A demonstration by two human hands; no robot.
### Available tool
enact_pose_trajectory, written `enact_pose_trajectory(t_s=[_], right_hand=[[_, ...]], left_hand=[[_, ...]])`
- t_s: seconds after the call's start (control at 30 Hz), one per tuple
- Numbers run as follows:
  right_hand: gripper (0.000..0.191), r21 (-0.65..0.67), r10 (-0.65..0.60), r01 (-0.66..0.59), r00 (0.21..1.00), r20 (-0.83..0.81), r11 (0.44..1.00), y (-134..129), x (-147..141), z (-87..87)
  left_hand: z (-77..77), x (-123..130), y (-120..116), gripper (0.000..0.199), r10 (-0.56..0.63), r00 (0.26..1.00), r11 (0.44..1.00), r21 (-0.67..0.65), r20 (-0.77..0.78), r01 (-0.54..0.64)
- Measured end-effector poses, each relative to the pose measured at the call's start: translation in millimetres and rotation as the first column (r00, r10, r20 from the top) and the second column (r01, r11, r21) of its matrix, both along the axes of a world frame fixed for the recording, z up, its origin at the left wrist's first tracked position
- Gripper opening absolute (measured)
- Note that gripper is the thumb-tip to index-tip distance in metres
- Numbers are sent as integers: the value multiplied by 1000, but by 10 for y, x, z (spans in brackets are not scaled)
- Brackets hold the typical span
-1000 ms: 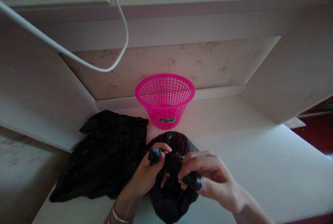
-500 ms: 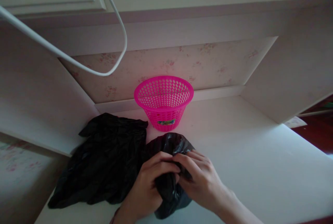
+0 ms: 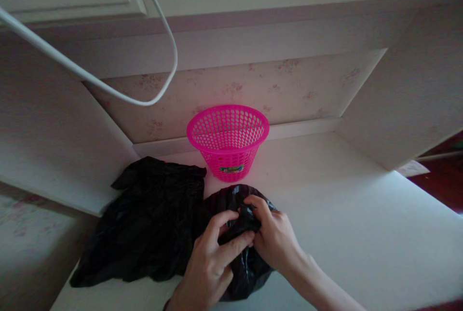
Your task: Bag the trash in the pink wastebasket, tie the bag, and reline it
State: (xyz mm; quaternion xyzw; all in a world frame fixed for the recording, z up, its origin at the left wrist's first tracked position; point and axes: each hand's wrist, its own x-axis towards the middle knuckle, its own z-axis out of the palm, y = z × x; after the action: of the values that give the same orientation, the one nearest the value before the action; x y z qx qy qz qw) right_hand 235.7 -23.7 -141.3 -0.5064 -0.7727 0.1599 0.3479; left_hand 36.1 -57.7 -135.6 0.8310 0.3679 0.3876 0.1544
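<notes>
A filled-looking black plastic bag [image 3: 249, 272] rests on the white desktop close to me, its top gathered between both hands. With thumb and fingers my left hand [image 3: 213, 258] grips the gathered top from the left side. My right hand [image 3: 273, 234] pinches the same plastic from the right, fingers closed on it. What the bag contains is hidden. Just behind it stands a bright pink mesh basket [image 3: 231, 161], upright, with a small label on its front. To the left lies a second black plastic bag [image 3: 148, 229], crumpled and spread flat.
A white cable [image 3: 144, 102] loops down at upper left, in front of the cabinet. Side panels flank the white desktop [image 3: 336, 224], and a shelf edge [image 3: 289, 0] runs overhead. Floral wallpaper [image 3: 235, 87] covers the wall behind the basket.
My fingers have shifted on the bag's gathered top: the left thumb and index now spread further apart around it, and the right index has lifted slightly. Basket and flat bag stay put.
</notes>
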Motion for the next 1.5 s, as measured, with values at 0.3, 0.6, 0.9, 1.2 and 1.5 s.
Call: enact_pose_trajectory(t_s=[0.3, 0.6, 0.9, 1.2, 1.5], right_hand=[[37, -319, 151, -385, 810, -566, 866, -60, 228, 396], [40, -482, -238, -228, 649, -723, 846, 187, 183, 247], [44, -419, -364, 65, 628, -688, 906, 842, 431, -61], [34, -296, -388, 254, 675, -628, 921, 993, 412, -208], [14, 36, 162, -164, 865, -475, 986, 328, 227, 601]], left_hand=[[-7, 24, -4, 57, 90, 995, 969, 228, 33, -96], [-78, 17, -24, 51, 24, 999, 928, 372, -26, -13], [-79, 37, -224, 17, 70, 996, 923, 383, -55, -44], [-95, 6, -277, 14, -64, 998, 967, 247, -11, 65], [202, -41, 261, 17, 55, 966, 996, -83, 253, -36]])
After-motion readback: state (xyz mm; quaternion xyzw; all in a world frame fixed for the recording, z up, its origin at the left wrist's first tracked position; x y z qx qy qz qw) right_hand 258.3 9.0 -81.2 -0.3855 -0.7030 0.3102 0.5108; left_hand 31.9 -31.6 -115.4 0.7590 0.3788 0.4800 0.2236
